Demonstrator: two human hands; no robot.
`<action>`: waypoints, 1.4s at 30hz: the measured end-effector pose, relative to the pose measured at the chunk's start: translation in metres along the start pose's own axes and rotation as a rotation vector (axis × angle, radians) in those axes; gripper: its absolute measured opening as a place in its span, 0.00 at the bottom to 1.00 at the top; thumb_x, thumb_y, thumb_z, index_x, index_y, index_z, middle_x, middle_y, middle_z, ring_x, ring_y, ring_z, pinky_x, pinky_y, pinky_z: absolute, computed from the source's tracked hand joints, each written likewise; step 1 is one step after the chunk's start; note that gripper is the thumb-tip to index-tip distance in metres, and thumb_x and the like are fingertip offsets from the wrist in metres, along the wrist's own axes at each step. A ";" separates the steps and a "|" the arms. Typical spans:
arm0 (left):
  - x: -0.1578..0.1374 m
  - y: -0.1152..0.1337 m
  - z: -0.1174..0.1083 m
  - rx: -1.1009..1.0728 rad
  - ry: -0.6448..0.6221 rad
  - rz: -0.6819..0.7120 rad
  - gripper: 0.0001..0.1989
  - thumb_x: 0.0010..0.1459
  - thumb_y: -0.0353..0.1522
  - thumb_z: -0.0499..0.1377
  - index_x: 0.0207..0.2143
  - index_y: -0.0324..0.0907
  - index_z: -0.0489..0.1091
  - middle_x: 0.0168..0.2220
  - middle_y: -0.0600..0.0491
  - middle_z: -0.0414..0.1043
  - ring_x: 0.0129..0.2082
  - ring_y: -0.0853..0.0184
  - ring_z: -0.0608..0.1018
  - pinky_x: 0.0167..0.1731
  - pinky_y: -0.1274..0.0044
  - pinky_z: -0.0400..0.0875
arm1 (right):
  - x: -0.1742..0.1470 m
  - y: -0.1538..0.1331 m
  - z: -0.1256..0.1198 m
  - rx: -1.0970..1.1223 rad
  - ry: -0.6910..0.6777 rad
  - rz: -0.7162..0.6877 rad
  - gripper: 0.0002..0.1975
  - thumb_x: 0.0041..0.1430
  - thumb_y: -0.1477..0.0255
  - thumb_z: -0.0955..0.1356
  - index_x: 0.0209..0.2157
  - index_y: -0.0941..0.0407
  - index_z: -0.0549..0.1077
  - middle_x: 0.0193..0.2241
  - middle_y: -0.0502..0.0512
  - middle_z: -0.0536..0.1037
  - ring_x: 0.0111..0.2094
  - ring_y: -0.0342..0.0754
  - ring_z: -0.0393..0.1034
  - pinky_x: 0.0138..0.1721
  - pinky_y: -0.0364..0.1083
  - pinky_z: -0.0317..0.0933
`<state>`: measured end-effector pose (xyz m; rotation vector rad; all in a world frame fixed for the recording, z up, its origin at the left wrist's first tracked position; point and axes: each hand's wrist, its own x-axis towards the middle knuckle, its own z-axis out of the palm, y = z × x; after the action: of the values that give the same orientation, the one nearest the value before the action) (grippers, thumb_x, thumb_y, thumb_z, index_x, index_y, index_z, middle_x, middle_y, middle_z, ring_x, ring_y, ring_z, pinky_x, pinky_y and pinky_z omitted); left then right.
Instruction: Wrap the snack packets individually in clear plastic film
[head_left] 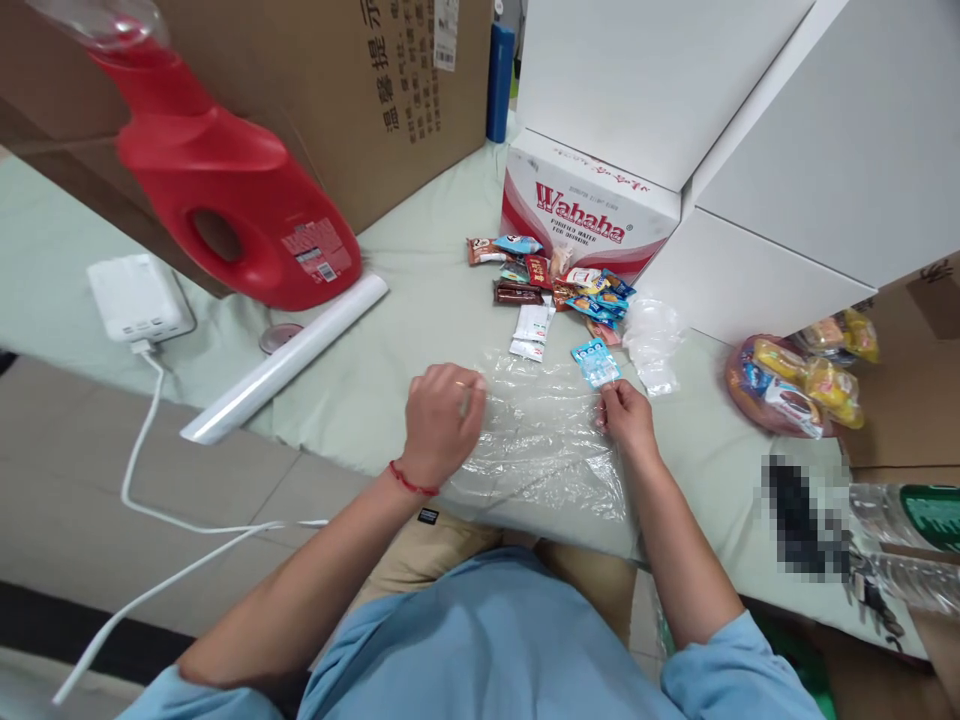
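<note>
A crinkled sheet of clear plastic film [551, 440] lies flat on the table in front of me; whether it is a bag or a single layer I cannot tell. My left hand [444, 420] is closed at its upper left corner, thumb and fingers pinched together. At the upper right corner, my right hand [628, 418] pinches the film's edge. Just beyond the right fingertips is a light blue sachet [596, 362]. Farther back sit a pile of small wrapped snacks [592, 295], white sachets [532, 330] and several clear plastic pieces [652, 335].
A Wahaha carton [585, 205] stands behind the snacks. To the left are a red jug [255, 200], a white roll [285, 360] and a white power bank [139, 297] with a cable. A snack-filled bowl [739, 385] and plastic bottles [911, 515] are on the right.
</note>
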<state>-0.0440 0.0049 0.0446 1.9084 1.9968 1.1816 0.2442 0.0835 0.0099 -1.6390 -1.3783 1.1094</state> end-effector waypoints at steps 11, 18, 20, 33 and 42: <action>-0.018 -0.048 0.019 0.351 -0.473 0.210 0.28 0.73 0.43 0.45 0.72 0.51 0.57 0.75 0.48 0.51 0.74 0.55 0.59 0.71 0.49 0.39 | 0.001 0.015 -0.057 -0.462 0.153 -0.069 0.20 0.59 0.54 0.65 0.36 0.56 0.77 0.27 0.53 0.80 0.26 0.48 0.69 0.33 0.46 0.61; -0.016 -0.045 0.015 0.312 -0.467 0.217 0.29 0.71 0.45 0.49 0.72 0.52 0.56 0.75 0.48 0.51 0.73 0.52 0.60 0.71 0.47 0.38 | 0.074 -0.077 -0.011 -0.692 0.126 -0.372 0.17 0.64 0.61 0.63 0.39 0.56 0.79 0.33 0.57 0.82 0.33 0.51 0.73 0.38 0.47 0.62; -0.016 -0.045 0.014 0.307 -0.461 0.214 0.29 0.71 0.45 0.49 0.72 0.53 0.58 0.74 0.50 0.53 0.73 0.53 0.61 0.72 0.48 0.39 | 0.109 -0.112 0.024 -0.810 0.061 -0.462 0.15 0.65 0.66 0.63 0.39 0.56 0.79 0.35 0.59 0.82 0.36 0.53 0.73 0.39 0.48 0.61; -0.014 -0.047 0.012 0.306 -0.416 0.211 0.29 0.71 0.49 0.49 0.70 0.52 0.61 0.74 0.53 0.55 0.72 0.58 0.62 0.73 0.53 0.39 | 0.226 -0.191 0.141 -0.920 0.004 -0.713 0.16 0.69 0.71 0.63 0.54 0.59 0.75 0.50 0.67 0.79 0.56 0.63 0.68 0.56 0.61 0.64; -0.012 -0.044 0.011 0.268 -0.471 0.172 0.28 0.72 0.47 0.48 0.70 0.51 0.60 0.74 0.50 0.53 0.73 0.56 0.61 0.72 0.50 0.39 | 0.042 -0.113 0.036 0.181 -0.296 0.135 0.23 0.48 0.50 0.77 0.36 0.54 0.76 0.31 0.51 0.78 0.30 0.47 0.74 0.31 0.46 0.73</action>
<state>-0.0701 0.0041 0.0051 2.2569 1.8261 0.4351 0.1713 0.1449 0.0927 -1.4971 -1.3166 1.5598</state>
